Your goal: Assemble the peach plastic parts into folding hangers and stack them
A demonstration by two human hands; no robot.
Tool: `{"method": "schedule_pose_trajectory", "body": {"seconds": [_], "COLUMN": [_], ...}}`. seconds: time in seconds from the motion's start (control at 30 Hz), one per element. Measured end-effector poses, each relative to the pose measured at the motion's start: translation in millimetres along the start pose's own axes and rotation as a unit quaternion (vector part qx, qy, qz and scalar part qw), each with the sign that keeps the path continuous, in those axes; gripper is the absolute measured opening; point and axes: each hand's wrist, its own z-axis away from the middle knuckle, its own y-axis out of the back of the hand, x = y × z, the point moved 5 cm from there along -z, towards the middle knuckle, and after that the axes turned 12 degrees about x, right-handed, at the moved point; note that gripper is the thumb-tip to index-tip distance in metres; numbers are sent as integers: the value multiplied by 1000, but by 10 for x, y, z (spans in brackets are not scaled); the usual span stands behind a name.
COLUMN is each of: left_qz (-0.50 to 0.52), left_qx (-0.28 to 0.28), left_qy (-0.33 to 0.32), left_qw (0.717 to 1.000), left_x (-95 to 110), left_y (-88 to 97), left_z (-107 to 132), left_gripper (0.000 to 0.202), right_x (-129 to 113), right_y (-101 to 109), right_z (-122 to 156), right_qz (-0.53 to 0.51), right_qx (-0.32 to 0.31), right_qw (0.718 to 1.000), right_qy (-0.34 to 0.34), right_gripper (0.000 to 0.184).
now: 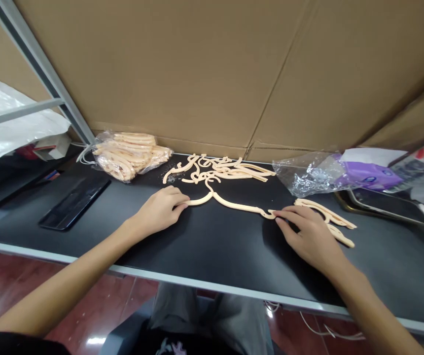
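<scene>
A cream-coloured plastic clothes hanger (236, 204) lies spread out on the dark tabletop, its hook pointing toward the back. My left hand (162, 207) pinches the tip of its left arm between thumb and fingers. At the other end, my right hand (304, 229) grips the curled tip of the right arm. Just behind the hanger is a loose pile of similar cream hanger pieces (230, 171), some overlapping its hook. Beside and partly behind my right hand lie more folded hangers (326, 214).
A clear bag of cream hangers (126, 153) stands at the back left, with a black phone (75, 204) in front. To the right are crumpled clear plastic (304, 175), a purple packet (371, 175) and another phone (389, 204). A cardboard wall (182, 74) closes off the back.
</scene>
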Motion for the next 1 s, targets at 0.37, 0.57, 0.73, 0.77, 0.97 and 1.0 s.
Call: {"method": "schedule_pose_trajectory", "body": {"seconds": [0.37,0.57,0.73,0.77,0.97,1.0], "left_qz": [58,-20,-36,-32,-16,-15], "left_qx": [39,74,62,59,36,36], "left_qy": [34,56,62,55,34,36], "left_qw": [997,995,995,996,999,999], "left_x": [-190,-752,-1005,-1002,-896,-880], "left_y": [162,358,203,153,22,39], "left_z": [181,60,-115,-134,-118,-104], "left_gripper": [31,32,38,38,33,31], "right_x": [-488,-523,-547,-553,-565,-565], "right_y": [149,70,54,57,79,82], "right_z": [280,417,429,428,418,416], "right_qz": [-30,-34,-17,-14,-16,-17], "right_qx": [10,-14,-17,-16,-8,-7], "right_qw": [999,999,999,999,999,999], "right_qy": [1,2,40,42,46,48], "right_gripper": [19,25,28,28,27,28]}}
